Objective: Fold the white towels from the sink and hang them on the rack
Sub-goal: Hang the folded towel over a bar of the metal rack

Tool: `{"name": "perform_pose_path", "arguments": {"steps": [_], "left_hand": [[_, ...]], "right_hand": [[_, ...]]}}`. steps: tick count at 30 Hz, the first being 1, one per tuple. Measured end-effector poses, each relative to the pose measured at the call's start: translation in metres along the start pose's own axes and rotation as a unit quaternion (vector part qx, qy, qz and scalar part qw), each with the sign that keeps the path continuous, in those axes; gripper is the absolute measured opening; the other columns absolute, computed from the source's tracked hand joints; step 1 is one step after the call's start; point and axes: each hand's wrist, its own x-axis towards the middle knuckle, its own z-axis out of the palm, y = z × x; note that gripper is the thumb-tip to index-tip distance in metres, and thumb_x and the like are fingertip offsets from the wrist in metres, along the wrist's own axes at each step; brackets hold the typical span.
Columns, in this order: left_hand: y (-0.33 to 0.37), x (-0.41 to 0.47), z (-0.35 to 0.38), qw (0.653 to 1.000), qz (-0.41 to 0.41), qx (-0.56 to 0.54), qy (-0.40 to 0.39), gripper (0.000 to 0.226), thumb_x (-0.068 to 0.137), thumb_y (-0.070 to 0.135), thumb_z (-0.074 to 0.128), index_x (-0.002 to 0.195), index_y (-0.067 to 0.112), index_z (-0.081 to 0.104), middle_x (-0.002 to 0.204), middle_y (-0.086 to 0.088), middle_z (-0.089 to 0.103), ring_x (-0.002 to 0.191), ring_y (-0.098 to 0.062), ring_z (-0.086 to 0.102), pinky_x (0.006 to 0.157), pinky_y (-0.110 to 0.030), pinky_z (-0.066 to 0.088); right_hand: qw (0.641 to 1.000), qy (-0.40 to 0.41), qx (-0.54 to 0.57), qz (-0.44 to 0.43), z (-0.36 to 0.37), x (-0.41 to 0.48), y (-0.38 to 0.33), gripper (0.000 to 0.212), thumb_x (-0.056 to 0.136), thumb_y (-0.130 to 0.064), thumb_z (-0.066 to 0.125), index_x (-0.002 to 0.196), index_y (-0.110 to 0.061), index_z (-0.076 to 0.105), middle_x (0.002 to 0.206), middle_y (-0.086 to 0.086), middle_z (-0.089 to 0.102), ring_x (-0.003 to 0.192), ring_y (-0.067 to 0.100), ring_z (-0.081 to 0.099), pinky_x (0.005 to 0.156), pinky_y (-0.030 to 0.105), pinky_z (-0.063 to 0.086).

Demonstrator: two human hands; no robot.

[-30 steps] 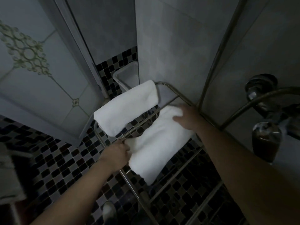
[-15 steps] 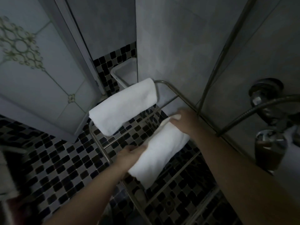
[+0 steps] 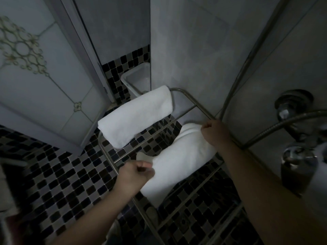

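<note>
A metal towel rack (image 3: 191, 98) with several parallel bars stands against the grey wall. One folded white towel (image 3: 136, 116) hangs over its far bar. A second white towel (image 3: 178, 161) is draped over a nearer bar. My left hand (image 3: 135, 175) pinches this towel's near left edge with curled fingers. My right hand (image 3: 215, 132) grips its far right end, close to the rack's side rail.
A white plastic bin (image 3: 138, 80) sits on the mosaic floor behind the rack. A shower hose (image 3: 276, 126) and chrome tap fittings (image 3: 292, 105) are at the right. A patterned glass door (image 3: 44, 71) fills the left.
Both hands have shifted along the second towel, spreading and pulling it over the nearer bar. The right hand went from lying flat on it to gripping its end.
</note>
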Motion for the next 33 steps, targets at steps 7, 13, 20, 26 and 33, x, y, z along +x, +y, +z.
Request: {"name": "perform_pose_path", "arguments": {"steps": [7,13,20,26,33], "left_hand": [[0.010,0.007,0.000,0.983,0.013,0.173,-0.067,0.032,0.073,0.056,0.068,0.102,0.045,0.061,0.110,0.019,0.062,0.093,0.002,0.060,0.083,-0.027,0.058],[0.012,0.018,0.032,0.943,0.119,0.283,-0.129,0.083,0.080,0.056,0.068,0.150,0.029,0.031,0.146,0.002,0.047,0.129,-0.018,0.050,0.104,-0.034,0.045],[0.004,0.025,0.031,0.971,-0.153,0.129,-0.132,0.089,0.085,0.085,0.029,0.154,0.028,0.028,0.157,-0.013,0.033,0.140,-0.034,0.040,0.104,-0.043,0.039],[0.006,0.049,0.019,0.951,-0.262,-0.135,-0.090,0.056,0.098,0.010,0.054,0.152,0.015,0.040,0.146,-0.018,0.050,0.108,-0.031,0.061,0.091,-0.037,0.054],[0.001,0.040,0.027,0.970,-0.226,-0.051,0.073,0.036,0.100,0.023,0.051,0.129,0.002,0.059,0.119,-0.020,0.065,0.112,-0.036,0.061,0.089,-0.028,0.047]], "right_hand": [[0.962,0.036,-0.267,-0.036,0.013,0.003,-0.014,0.029,0.092,-0.025,0.050,0.109,-0.006,0.065,0.124,0.018,0.056,0.111,0.034,0.055,0.090,0.039,0.050],[0.883,-0.090,-0.396,-0.234,0.044,-0.004,-0.019,0.048,0.098,-0.049,0.032,0.107,-0.027,0.073,0.107,-0.001,0.066,0.110,0.022,0.056,0.101,0.047,0.038],[0.932,-0.098,-0.343,-0.058,0.030,0.028,-0.012,0.057,0.093,-0.054,0.042,0.134,-0.017,0.054,0.134,0.012,0.058,0.122,0.034,0.053,0.101,0.044,0.037],[0.963,-0.059,-0.250,-0.077,0.041,0.041,-0.024,0.031,0.095,-0.017,0.048,0.125,-0.015,0.056,0.122,0.014,0.064,0.109,0.033,0.060,0.091,0.040,0.047],[0.980,0.047,-0.130,-0.145,0.033,0.055,-0.027,0.037,0.097,-0.002,0.045,0.117,-0.013,0.073,0.125,0.012,0.068,0.116,0.031,0.061,0.103,0.032,0.043]]}}
